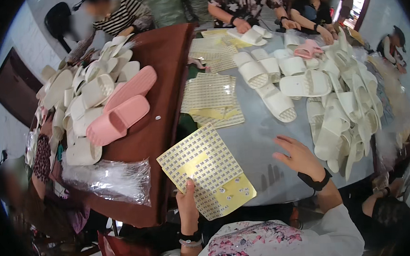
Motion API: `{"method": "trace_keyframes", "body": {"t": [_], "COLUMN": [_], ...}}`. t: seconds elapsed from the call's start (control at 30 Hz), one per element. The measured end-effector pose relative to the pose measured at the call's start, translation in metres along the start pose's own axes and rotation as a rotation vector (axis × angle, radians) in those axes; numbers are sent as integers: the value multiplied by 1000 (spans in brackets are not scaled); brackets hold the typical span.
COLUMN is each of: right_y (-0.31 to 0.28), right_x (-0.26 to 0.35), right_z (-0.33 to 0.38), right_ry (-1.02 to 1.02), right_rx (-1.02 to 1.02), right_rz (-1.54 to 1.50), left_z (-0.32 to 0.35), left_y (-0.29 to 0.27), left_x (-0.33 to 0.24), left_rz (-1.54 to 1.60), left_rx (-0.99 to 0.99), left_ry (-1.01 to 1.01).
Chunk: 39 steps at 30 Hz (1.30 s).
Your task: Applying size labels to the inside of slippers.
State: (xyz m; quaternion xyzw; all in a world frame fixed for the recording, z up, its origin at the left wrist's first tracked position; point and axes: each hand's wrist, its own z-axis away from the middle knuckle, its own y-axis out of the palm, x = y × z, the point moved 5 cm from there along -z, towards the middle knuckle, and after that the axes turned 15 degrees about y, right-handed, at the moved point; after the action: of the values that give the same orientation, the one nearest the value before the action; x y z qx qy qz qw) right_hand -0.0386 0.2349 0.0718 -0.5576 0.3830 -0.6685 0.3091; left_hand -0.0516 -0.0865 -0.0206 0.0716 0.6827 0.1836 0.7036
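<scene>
My left hand (188,211) grips yellow-backed sticker sheets (209,152) at their left edge, thumb on top. Rows of small printed labels cover them; a bare yellow patch with a few loose labels shows at the lower right. Held apart from the sheets, my right hand (298,158) hovers over the grey table (270,171) with its fingers spread and nothing in it. Beyond it are white slippers (279,103), the nearest pair lying toward the table's middle. More sticker sheets (209,92) lie stacked on the table just past the ones I hold.
To the left, a brown table (144,141) bears a heap of white slippers (95,90), a pink pair (119,119) and clear plastic bags (109,182). White slippers (344,118) pile up at right. Several people sit around; across from me, a person's hand (242,25) touches a slipper.
</scene>
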Motion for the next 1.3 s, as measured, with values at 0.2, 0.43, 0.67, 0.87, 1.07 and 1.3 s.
{"method": "trace_keyframes", "body": {"t": [0.2, 0.43, 0.67, 0.87, 1.07, 1.3], "right_y": [13, 31, 97, 137, 127, 115], "right_x": [67, 195, 321, 362, 373, 362], "right_z": [-34, -86, -178, -240, -203, -238], "right_ry": [-338, -450, -730, -585, -840, -644], "right_rx": [89, 407, -19, -209, -440, -431], "right_rz": [-36, -511, -373, 219, 112, 243], "left_z": [24, 43, 30, 33, 46, 35], "left_y": [-2, -81, -110, -128, -106, -101], "left_x": [-59, -110, -98, -79, -108, -99], "left_rz": [-53, -84, 146, 195, 108, 66], "left_rx": [-45, -499, -586, -552, -523, -568], "left_ry": [151, 468, 483, 394, 338, 327]}}
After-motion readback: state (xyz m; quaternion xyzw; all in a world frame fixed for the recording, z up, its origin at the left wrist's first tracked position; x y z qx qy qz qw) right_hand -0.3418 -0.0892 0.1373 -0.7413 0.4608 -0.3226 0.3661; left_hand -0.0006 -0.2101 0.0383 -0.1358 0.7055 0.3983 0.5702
